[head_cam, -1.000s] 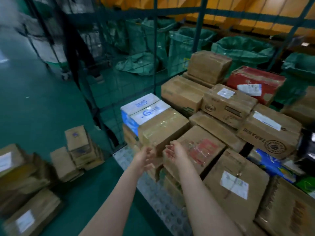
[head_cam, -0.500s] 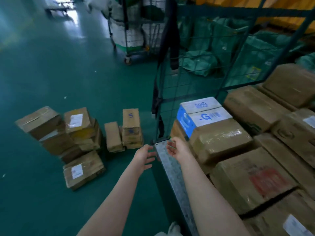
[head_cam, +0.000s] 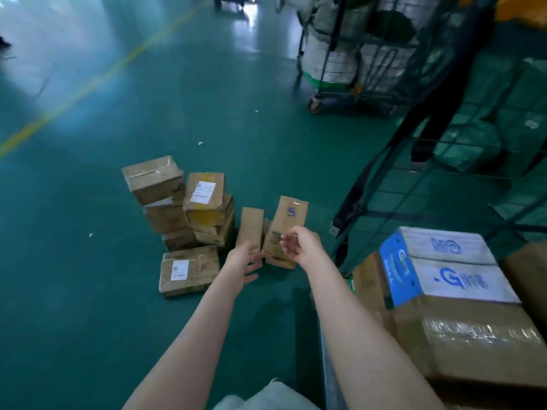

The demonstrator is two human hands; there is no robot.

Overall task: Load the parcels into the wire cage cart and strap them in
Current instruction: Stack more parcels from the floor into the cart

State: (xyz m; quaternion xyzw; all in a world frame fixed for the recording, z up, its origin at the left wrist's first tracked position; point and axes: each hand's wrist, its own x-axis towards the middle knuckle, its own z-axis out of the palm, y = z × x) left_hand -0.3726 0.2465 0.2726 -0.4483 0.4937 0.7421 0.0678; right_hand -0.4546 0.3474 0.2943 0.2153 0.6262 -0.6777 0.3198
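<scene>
Head camera: my left hand (head_cam: 244, 258) and right hand (head_cam: 299, 244) hover empty, fingers loosely spread, above the floor parcels (head_cam: 189, 208) left of the wire cage cart (head_cam: 444, 179). Pickup step, I judge: next, grip the box marked 5 (head_cam: 291, 213).

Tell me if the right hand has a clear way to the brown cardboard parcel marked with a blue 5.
Likely yes: the open right hand is held out towards the brown cardboard parcel marked 5, which tops its stack, and nothing lies between them.
</scene>
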